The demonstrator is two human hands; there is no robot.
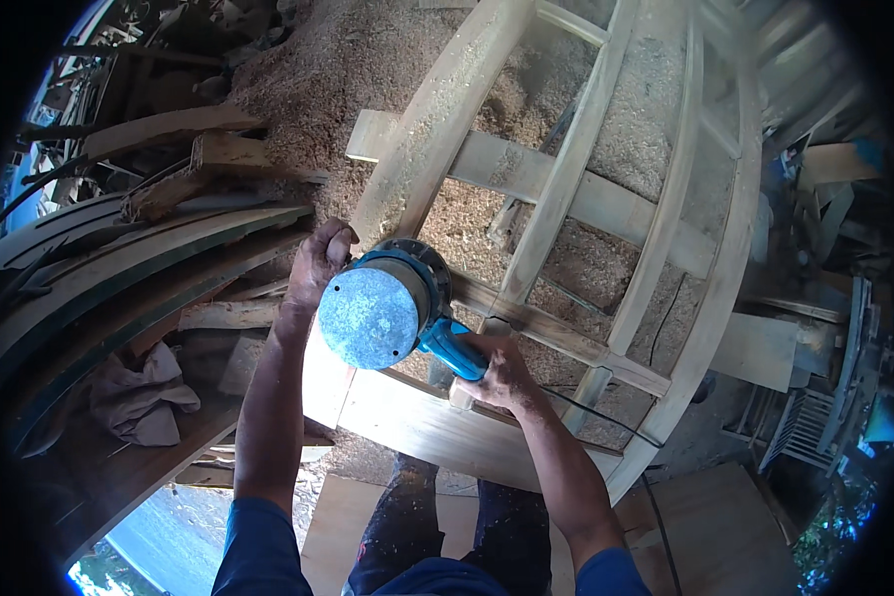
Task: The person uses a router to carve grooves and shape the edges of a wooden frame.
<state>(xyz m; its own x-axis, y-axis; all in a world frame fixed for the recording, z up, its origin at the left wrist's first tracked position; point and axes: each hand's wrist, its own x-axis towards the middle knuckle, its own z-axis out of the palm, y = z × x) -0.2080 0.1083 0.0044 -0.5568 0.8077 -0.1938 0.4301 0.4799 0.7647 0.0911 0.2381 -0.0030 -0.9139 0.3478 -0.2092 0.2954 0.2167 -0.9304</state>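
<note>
A router with a round grey top, a dark ring-shaped base and a blue handle stands on a pale wooden frame. My right hand is wrapped round the blue handle. At the tool's left side my left hand is closed, its fingers curled against the edge of the base; the part it grips is hidden. The frame has curved side rails, long slats and crosspieces. What lies beneath the router's base cannot be seen.
Sawdust covers the ground at the back and between the slats. Curved boards are stacked at the left, near a crumpled cloth. A dark cord crosses the frame's right side. Wood scraps lie at the right.
</note>
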